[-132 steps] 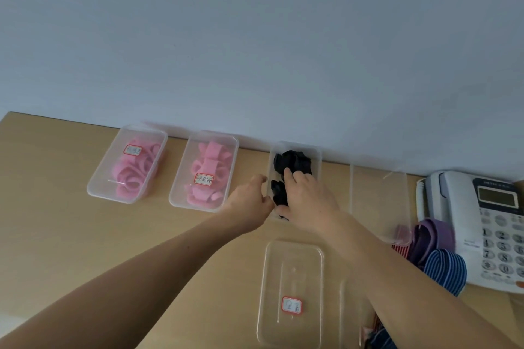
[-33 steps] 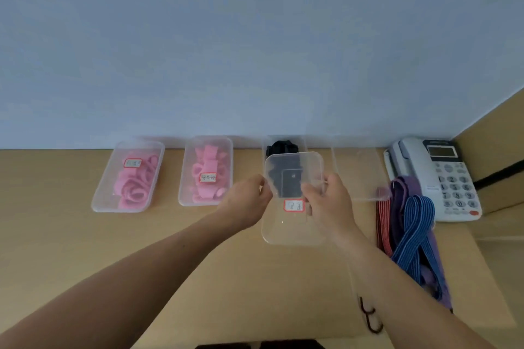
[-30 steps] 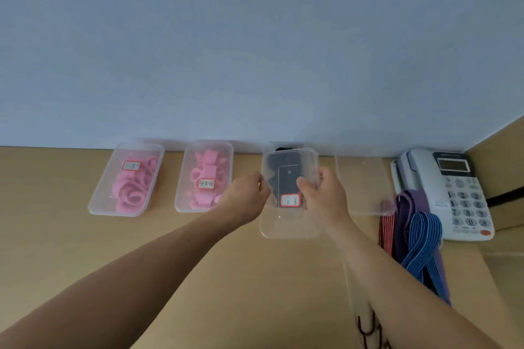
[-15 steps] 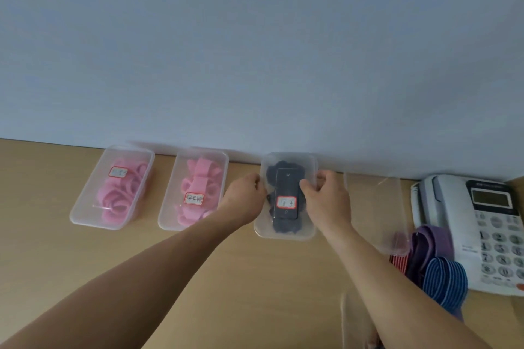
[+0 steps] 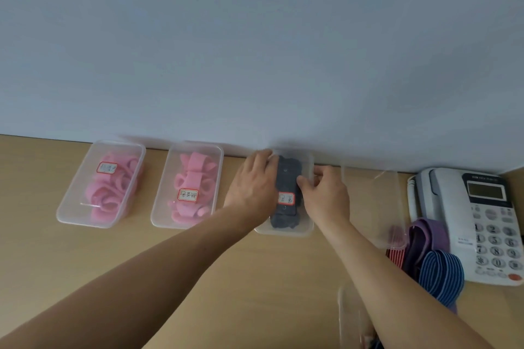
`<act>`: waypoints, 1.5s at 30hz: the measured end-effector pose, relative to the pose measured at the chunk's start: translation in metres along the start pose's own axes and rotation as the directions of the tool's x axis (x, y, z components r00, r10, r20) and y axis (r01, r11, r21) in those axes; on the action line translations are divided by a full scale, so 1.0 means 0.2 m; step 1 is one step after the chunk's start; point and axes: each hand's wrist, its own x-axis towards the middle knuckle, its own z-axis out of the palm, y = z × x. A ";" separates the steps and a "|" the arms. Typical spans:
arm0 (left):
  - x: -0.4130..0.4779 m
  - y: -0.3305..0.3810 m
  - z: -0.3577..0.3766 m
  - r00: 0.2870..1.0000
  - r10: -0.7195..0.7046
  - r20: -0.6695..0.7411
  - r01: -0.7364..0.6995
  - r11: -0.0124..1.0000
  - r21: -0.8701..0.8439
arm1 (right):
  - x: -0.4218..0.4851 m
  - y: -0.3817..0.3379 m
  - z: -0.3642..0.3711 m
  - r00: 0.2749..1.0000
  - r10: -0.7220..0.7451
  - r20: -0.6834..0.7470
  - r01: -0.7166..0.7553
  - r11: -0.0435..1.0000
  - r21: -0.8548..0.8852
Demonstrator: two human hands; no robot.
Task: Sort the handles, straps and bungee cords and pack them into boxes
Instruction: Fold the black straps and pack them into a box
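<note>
box: clear, lidded; label: white, red-edged; contents: black straps

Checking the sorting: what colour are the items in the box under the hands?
Black items, seen through the clear lid; head view.

- An office desk: a white push-button desk telephone sits on a wooden desktop against a plain wall.
- Labelled clear plastic boxes line the wall.

Two clear boxes hold pink straps. A third clear box holds black pieces. Beside the white phone lie blue-striped cords.
</note>
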 end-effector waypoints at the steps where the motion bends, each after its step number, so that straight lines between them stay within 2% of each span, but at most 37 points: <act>1: 0.00 0.02 0.02 0.999 0.028 0.026 -0.029 0.999 0.021 | 0.00 0.00 0.00 1.000 -0.007 -0.010 0.007 1.000 -0.003; 4: -0.01 0.06 0.09 0.989 0.020 0.145 -0.032 0.996 0.085 | -0.01 0.00 0.01 0.999 -0.031 -0.019 0.030 0.999 -0.012; 6: -0.02 0.06 0.13 0.985 0.019 0.171 -0.044 0.988 0.145 | -0.01 0.01 0.01 0.999 -0.045 -0.020 0.044 0.999 -0.013; 15: -0.01 0.04 0.16 0.985 0.044 0.165 -0.075 0.979 0.188 | 0.04 0.00 0.00 0.998 -0.052 0.047 0.053 0.999 -0.002; 20: -0.02 0.02 0.14 0.985 0.071 0.158 -0.105 0.972 0.212 | 0.14 -0.04 -0.01 1.000 -0.022 0.006 0.021 1.000 0.013; 23: -0.02 0.02 0.14 0.983 0.098 0.157 -0.129 0.970 0.206 | 0.20 -0.05 0.00 0.998 0.060 0.013 -0.060 0.997 0.051; 26: -0.02 0.02 0.14 0.981 0.103 0.161 -0.134 0.973 0.190 | 0.23 -0.06 0.02 0.981 0.188 0.054 -0.195 0.965 0.175; 29: -0.02 0.01 0.15 0.981 0.093 0.168 -0.124 0.974 0.187 | 0.23 -0.08 0.01 0.963 0.248 0.102 -0.267 0.922 0.279; 31: -0.02 0.01 0.16 0.983 0.089 0.161 -0.119 0.976 0.184 | 0.20 -0.07 0.01 0.964 0.244 0.103 -0.263 0.923 0.279; 35: -0.02 0.00 0.15 0.983 0.094 0.161 -0.122 0.977 0.177 | 0.04 0.01 0.02 0.982 0.180 0.064 -0.188 0.972 0.140; 39: -0.01 0.01 0.15 0.980 0.092 0.176 -0.127 0.972 0.199 | -0.07 0.10 0.04 0.974 0.226 0.029 -0.227 0.943 0.243; 41: -0.01 0.01 0.16 0.979 0.087 0.184 -0.127 0.968 0.216 | -0.08 0.08 0.03 0.977 0.214 0.020 -0.213 0.949 0.232; 45: -0.01 0.02 0.16 0.979 0.083 0.186 -0.125 0.965 0.232 | -0.16 0.13 0.01 0.973 0.205 0.107 -0.224 0.950 0.219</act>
